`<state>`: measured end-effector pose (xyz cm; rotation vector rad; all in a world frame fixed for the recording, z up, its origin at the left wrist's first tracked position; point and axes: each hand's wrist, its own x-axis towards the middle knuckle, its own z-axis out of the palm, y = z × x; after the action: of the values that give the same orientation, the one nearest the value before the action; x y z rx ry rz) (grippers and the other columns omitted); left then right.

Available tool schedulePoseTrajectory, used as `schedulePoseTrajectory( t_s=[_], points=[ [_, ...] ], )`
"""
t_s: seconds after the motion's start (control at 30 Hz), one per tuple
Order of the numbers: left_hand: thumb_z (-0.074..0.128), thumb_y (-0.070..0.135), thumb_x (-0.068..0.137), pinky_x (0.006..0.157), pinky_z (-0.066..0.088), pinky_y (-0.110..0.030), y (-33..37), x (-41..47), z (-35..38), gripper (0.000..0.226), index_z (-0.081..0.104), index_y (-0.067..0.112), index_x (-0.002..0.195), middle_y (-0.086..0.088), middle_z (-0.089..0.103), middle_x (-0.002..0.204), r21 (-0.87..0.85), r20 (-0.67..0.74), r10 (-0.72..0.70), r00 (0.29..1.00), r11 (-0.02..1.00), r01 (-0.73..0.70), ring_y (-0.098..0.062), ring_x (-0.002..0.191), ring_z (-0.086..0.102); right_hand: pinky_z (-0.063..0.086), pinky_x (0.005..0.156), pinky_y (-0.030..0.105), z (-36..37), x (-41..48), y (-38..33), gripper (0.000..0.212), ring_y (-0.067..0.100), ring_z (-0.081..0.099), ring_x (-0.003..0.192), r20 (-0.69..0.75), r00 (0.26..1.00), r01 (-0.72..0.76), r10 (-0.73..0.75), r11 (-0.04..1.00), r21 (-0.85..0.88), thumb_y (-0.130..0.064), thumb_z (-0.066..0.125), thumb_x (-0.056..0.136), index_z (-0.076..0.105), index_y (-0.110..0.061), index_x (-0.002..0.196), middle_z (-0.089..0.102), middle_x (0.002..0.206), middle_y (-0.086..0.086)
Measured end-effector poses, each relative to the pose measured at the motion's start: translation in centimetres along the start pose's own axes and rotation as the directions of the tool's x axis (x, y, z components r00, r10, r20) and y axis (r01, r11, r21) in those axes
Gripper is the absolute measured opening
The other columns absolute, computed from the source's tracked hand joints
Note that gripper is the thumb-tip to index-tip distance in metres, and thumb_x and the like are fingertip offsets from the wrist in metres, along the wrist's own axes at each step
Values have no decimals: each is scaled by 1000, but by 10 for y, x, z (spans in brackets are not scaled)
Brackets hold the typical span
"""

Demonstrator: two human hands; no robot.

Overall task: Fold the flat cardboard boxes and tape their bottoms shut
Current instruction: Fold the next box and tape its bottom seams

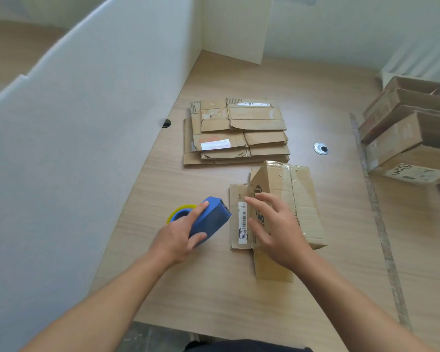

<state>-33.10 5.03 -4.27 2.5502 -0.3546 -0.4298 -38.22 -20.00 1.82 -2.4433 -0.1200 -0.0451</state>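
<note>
Left hand: our left hand (178, 235) is wrapped round the blue tape dispenser (210, 219), thumb on top and fingers beneath, its yellow-rimmed roll (181, 212) pointing to 10 o'clock, away from the box.

Right hand: our right hand (277, 229) is spread wide with the fingers nearly straight. It holds nothing and is laid on the left face of the folded box (302, 199), fingertips at the label on the flap.

Box in hand: it stands on the table (214, 288) just at 3 o'clock of the dispenser. A glossy strip of tape runs over its upper face, and loose flaps splay on the wood at 9 and 6 o'clock of it.

Flat stack: the unfolded boxes (236, 133) lie in a pile at 12 o'clock, just beyond the one we work on.

Finished pile: several made-up cartons (407, 138) are heaped at 2 o'clock, at the table's far right edge.

Surroundings: a white partition (74, 148) runs along 9 to 11 o'clock.

Progress: we judge this box's bottom sealed or nearly so. A good stack of flat ones is left to fold and tape, so the job looks partly done.
</note>
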Motion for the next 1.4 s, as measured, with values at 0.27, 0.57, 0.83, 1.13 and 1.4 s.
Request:
schedulePoseTrajectory(
  t_s=[0.27, 0.57, 0.83, 1.13, 1.4],
  points=[
    [55, 49, 84, 63, 46, -25, 11, -42, -49, 62, 31, 56, 141, 16, 59, 93, 54, -251, 424, 870, 904, -425, -14, 74, 53, 46, 91, 15, -15, 24, -21, 42, -8, 57, 107, 172, 984, -100, 56, 960, 262, -31, 57, 100, 51, -39, 140, 58, 128, -17],
    [52, 43, 98, 67, 42, -20, 32, -52, -64, 45, 44, 29, 141, 7, 66, 98, 190, -255, 663, 704, 748, -636, -9, 76, 50, 53, 92, 38, -31, 22, -25, 18, 4, 61, 107, 263, 959, 12, -108, 939, 343, -22, 60, 99, 73, -29, 110, 65, 113, -16],
    [60, 36, 93, 66, 47, -26, 56, -44, -66, 58, 35, 35, 146, 3, 68, 95, 221, -178, 727, 664, 687, -693, -15, 75, 57, 54, 87, 46, -54, 8, -20, 21, 15, 64, 107, 199, 968, 25, -154, 845, 534, -18, 63, 97, 72, -29, 112, 68, 111, -12],
    [62, 32, 92, 67, 47, -28, 71, -40, -61, 56, 40, 28, 144, 2, 67, 99, 222, -171, 765, 621, 644, -732, -16, 75, 56, 55, 85, 29, -65, 2, -16, 13, 8, 64, 100, 65, 993, 42, -96, 819, 572, -6, 60, 98, 70, -8, 91, 69, 105, -3],
    [64, 34, 93, 67, 50, -32, 70, -39, -63, 61, 36, 34, 148, 6, 63, 101, 153, -196, 731, 653, 681, -716, -21, 75, 60, 52, 95, 38, -64, 3, -11, 13, 11, 63, 106, 129, 991, -63, -35, 727, 684, -29, 71, 86, 67, -17, 83, 68, 106, -5]
  ],
)
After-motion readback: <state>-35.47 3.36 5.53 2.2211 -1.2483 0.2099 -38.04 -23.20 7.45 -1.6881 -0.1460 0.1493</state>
